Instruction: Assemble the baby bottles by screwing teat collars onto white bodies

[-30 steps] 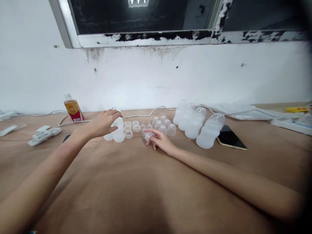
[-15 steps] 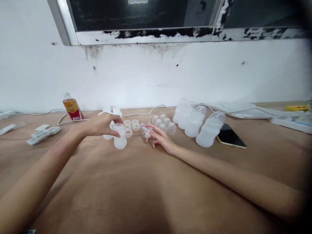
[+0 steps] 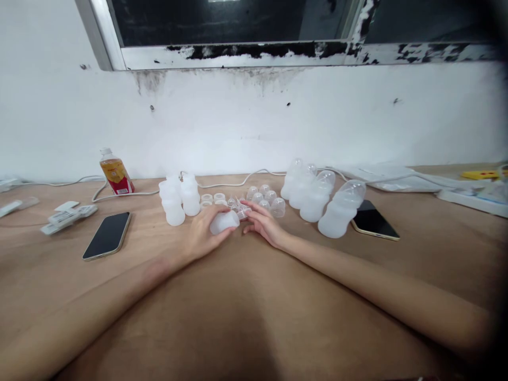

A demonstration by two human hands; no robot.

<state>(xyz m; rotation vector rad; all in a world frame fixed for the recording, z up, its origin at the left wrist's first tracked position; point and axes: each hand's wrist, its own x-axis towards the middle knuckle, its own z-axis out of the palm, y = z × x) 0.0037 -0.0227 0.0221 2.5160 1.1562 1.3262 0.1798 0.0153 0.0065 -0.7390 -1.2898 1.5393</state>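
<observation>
My left hand (image 3: 204,233) is wrapped round a frosted white baby bottle body (image 3: 224,222), tipped on its side with one end toward my right hand. My right hand (image 3: 264,225) has its fingers closed about a clear bottle teat (image 3: 243,212); the fingers partly cover it. Beyond the hands stand several white screw rings (image 3: 219,197), partly behind my left hand, and a group of clear domed caps (image 3: 265,197). More uncapped bottle bodies (image 3: 173,201) stand upright to the left. Several capped bottles (image 3: 335,214) are lined up on the right.
On the left of the brown table (image 3: 238,317) lie a phone (image 3: 106,236) and small white packs (image 3: 67,217), with a drink bottle (image 3: 118,173) behind. Another phone (image 3: 375,221) lies beside the capped bottles. A white cable (image 3: 246,182) runs along the wall.
My left hand has carried the bottle body rightward toward my right hand and tipped it from upright onto its side. The left phone is now uncovered. My right hand has barely moved.
</observation>
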